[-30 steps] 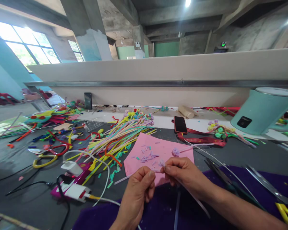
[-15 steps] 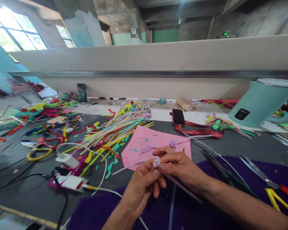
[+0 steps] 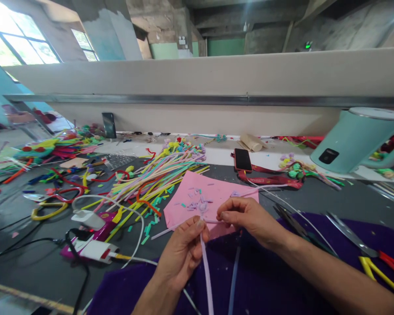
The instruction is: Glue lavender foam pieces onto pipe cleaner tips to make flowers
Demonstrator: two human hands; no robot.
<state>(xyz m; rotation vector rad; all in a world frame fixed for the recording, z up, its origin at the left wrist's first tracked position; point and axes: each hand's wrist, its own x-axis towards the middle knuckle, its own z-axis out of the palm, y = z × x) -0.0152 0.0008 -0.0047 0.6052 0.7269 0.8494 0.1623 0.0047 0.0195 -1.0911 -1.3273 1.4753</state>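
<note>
My left hand [image 3: 185,247] pinches a lavender pipe cleaner [image 3: 207,275] just under the small curled lavender flower [image 3: 202,207] at its top; the stem hangs down towards me. To the right, my right hand [image 3: 246,218] is closed with thumb and forefinger on the far end of a thin lavender strand [image 3: 212,222] that runs out sideways from below the flower. Both hands are over the near edge of a pink sheet [image 3: 223,188]. On it lie short lavender cuttings [image 3: 193,205] and a second lavender flower [image 3: 235,193], partly hidden behind my right hand.
Left of the sheet lies a bundle of coloured pipe cleaners [image 3: 157,170], with scissors [image 3: 65,194] and a magenta power strip [image 3: 100,232] nearer. A phone [image 3: 242,160] lies behind. Pliers [image 3: 292,221], more scissors [image 3: 354,236] and a teal kettle [image 3: 351,142] are at right.
My hands were together at the flower; now they are apart, my right hand further right with a strand stretched between. The flower has turned upright and its stem now hangs straight down.
</note>
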